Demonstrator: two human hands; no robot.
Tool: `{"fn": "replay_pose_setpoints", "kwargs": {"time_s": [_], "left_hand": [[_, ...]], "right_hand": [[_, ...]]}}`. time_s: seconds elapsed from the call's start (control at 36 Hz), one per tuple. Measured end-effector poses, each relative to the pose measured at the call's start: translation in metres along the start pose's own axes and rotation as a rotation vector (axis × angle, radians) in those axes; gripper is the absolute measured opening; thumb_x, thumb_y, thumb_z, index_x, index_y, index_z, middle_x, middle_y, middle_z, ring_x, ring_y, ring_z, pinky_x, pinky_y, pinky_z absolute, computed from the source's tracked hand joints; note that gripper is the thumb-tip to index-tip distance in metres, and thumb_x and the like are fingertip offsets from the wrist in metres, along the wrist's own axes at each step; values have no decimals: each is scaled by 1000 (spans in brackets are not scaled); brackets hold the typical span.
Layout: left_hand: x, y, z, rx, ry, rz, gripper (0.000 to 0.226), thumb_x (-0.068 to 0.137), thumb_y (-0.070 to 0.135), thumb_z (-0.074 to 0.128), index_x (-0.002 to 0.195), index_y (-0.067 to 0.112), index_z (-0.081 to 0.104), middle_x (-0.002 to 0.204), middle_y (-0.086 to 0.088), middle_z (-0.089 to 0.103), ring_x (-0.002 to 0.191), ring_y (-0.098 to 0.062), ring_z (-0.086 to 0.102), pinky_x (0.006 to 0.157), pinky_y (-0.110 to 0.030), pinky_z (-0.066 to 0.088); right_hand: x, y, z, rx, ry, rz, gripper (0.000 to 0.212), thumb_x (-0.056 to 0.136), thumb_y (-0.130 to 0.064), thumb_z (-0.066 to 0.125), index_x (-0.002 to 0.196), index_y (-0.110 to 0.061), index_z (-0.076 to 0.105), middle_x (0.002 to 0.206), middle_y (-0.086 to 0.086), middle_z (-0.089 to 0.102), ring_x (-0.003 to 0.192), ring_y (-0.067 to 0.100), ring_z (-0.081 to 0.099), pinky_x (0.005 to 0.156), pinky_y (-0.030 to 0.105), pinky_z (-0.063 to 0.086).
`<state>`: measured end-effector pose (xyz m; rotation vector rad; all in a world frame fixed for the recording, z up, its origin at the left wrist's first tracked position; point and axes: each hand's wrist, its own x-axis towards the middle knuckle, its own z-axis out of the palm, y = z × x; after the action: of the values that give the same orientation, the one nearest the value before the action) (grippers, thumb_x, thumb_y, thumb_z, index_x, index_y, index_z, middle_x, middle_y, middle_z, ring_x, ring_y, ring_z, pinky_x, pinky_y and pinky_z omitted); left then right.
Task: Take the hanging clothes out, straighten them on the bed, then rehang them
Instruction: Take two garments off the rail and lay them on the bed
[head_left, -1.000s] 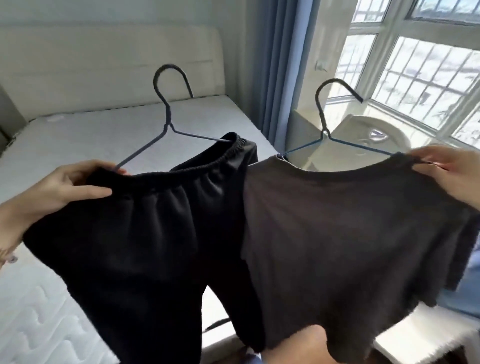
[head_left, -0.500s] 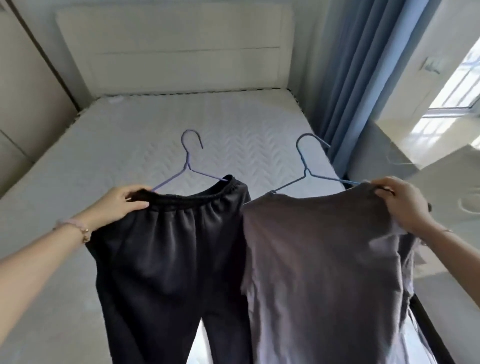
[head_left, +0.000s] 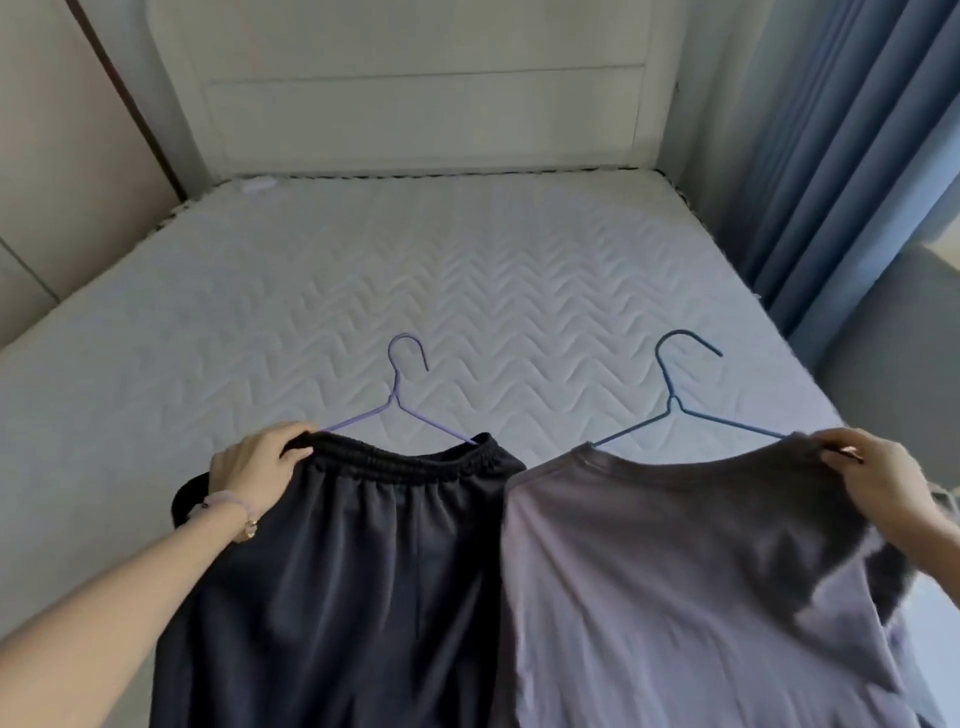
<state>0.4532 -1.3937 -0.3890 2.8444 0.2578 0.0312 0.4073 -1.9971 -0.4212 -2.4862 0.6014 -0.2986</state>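
Black gathered-waist trousers (head_left: 363, 571), smooth grey shirt (head_left: 649, 571), wire hangers (head_left: 396, 402).

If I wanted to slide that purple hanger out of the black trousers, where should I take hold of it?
Probably the twisted neck of the purple hanger, just under its hook, reaching from above: it sticks clear of the black trousers, whose waistband hides both arm ends.

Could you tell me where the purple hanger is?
Head view, centre-left: the purple hanger carries the black trousers over the bed, beside the left hand.

Quilted mattress (head_left: 363, 291), matt cloth trousers (head_left: 353, 571)
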Motion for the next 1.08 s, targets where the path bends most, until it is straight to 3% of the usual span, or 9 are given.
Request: {"fn": "replay_pose_setpoints", "kwargs": {"time_s": [0.08,0.14,0.25,0.39,0.47,0.56,0.69,0.78,1.08], "left_hand": [[17,-11,38,-4,82,12,23,97,21,56,117,27,68,126,2,67,112,-32,62,83,-36,46],[30,-25,61,-13,112,7,22,96,17,57,114,20,68,121,-7,68,107,-36,62,84,-40,46],[42,-43,97,-1,108,-62,24,96,11,57,118,12,64,117,-19,67,107,-40,58,87,-43,45],[39,-49,123,66,-50,-75,55,93,0,51,145,12,42,136,-18,57,122,-39,51,99,-44,44],[28,-44,119,-39,-154,-54,54,93,-1,47,145,15,45,143,-10,54,127,-35,50,103,-40,43],[8,-39,109,-203,-194,-80,47,93,-1,48,137,14,52,132,-5,62,122,-30,56,103,-35,43],[-46,-23,88,-689,-269,-320,32,93,-3,53,123,5,61,114,-15,70,108,-28,62,88,-30,44],[-99,-16,69,-893,-327,-410,25,95,1,51,116,10,62,106,-11,69,100,-24,62,80,-29,47],[-399,-26,25,-911,-583,-746,15,96,10,53,92,12,67,74,-2,72,68,-15,64,61,-23,44]], "right_hand": [[13,39,34,1,-5,87,39,84,-9,61,81,-47,63,100,0,69,94,20,62,87,5,36],[27,76,57,15,6,162,41,83,-16,59,81,-57,58,101,-6,70,88,7,60,84,-1,33],[27,81,82,-47,45,118,31,78,-26,49,86,-54,61,108,3,70,98,16,63,86,2,35],[-11,17,104,-104,-67,-25,38,83,-4,62,121,-10,61,119,20,63,100,38,59,92,42,42],[-32,-8,112,-18,-161,-5,32,86,-2,57,115,-11,65,91,16,65,76,24,53,72,29,40],[-55,-32,115,114,-182,11,23,87,-5,58,107,-8,69,96,13,70,89,19,59,70,14,39],[-121,-55,106,227,-401,91,24,84,0,58,82,-21,69,65,-7,70,68,5,65,64,11,43],[-173,-59,91,340,-493,222,32,87,1,50,79,-24,68,62,-2,70,63,14,65,65,26,46],[-413,10,0,305,-859,552,23,89,7,52,72,6,68,58,24,64,45,25,59,46,24,44]]}}
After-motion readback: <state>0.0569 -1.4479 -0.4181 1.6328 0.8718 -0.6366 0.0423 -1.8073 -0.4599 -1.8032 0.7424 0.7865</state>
